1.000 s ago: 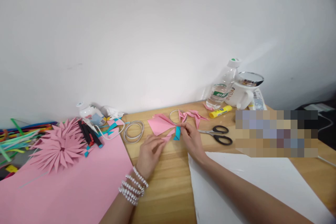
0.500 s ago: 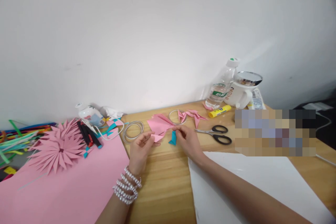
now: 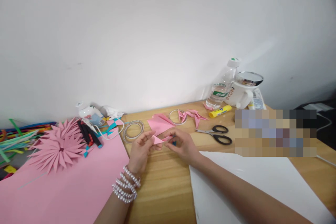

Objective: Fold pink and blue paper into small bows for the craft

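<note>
Between my two hands is a small folded pink paper (image 3: 158, 140). My left hand (image 3: 141, 148) pinches its left end between thumb and fingers. The fingertips of my right hand (image 3: 182, 144) are closed on its right end. A blue paper piece (image 3: 174, 140) shows only in part beside my right fingers. Just behind the hands lies a larger pink paper (image 3: 160, 123) with folds, flat on the wooden table (image 3: 157, 189). Folded pink paper shapes (image 3: 196, 117) rest to its right, near a metal ring (image 3: 170, 116).
Black-handled scissors (image 3: 219, 134), a yellow glue stick (image 3: 220, 111), a water bottle (image 3: 220, 87) and a white mug (image 3: 240, 94) are at the right. White board (image 3: 249, 189) lies front right. At left are pink card (image 3: 78, 196), paper flowers (image 3: 61, 149) and markers (image 3: 90, 134).
My right hand has moved slightly left and down, onto the small pink paper's right end. The blue piece is now mostly covered by my right fingers.
</note>
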`<state>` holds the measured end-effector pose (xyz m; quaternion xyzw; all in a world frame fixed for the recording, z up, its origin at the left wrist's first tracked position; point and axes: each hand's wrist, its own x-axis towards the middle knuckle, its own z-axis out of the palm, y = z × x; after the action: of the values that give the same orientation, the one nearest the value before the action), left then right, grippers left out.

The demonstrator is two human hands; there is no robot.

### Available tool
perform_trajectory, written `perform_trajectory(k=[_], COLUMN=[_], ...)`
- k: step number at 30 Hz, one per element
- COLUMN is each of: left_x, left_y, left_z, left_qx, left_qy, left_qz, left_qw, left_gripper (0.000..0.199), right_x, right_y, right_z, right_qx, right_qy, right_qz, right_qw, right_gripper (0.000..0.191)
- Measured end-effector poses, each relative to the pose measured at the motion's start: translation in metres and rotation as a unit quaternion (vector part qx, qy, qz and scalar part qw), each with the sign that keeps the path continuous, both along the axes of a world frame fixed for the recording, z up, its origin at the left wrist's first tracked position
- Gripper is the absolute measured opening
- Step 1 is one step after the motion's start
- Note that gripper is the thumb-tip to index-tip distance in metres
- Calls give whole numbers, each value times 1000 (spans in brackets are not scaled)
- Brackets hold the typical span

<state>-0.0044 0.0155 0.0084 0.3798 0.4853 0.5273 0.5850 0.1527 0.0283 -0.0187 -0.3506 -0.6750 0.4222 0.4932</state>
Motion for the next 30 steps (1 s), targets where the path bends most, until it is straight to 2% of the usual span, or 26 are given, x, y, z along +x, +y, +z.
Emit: perform_trajectory(k=[2,4,7,9,15,20,27,30], left_x=[0,1,4,6,6,4,5,4], left_y=[0,-1,-3,-5,-8,-5,-5,-3], left_z=[0,1,4,4,5,11,6,1], left_qx=[12,59,161,182,132,102,37,6], left_qy=[34,126,269,296,308,310,187,114], left_qz=[-11,-6,-15,-39,-86,-70,-45,-24], left_qw=[999,990,950,937,938,943,981,993], left_gripper=[25,21,16,16,20,21,13,28], right_x=[0,0,1,1,2,3,2,1], right_y=[0,0,1,1,2,4,0,0], right_z=[-1,0,2,3,0,3,4,4], right_qx=[-16,-32,-61,-82,-132,-147,-167,-180], right_qy=[-6,-8,8,25,57,76,85,91], right_qz=[-7,-19,-19,-1,60,60,100,96], right_qw=[1000,999,998,996,988,984,977,975], right_gripper=[7,7,9,12,20,17,16,17])
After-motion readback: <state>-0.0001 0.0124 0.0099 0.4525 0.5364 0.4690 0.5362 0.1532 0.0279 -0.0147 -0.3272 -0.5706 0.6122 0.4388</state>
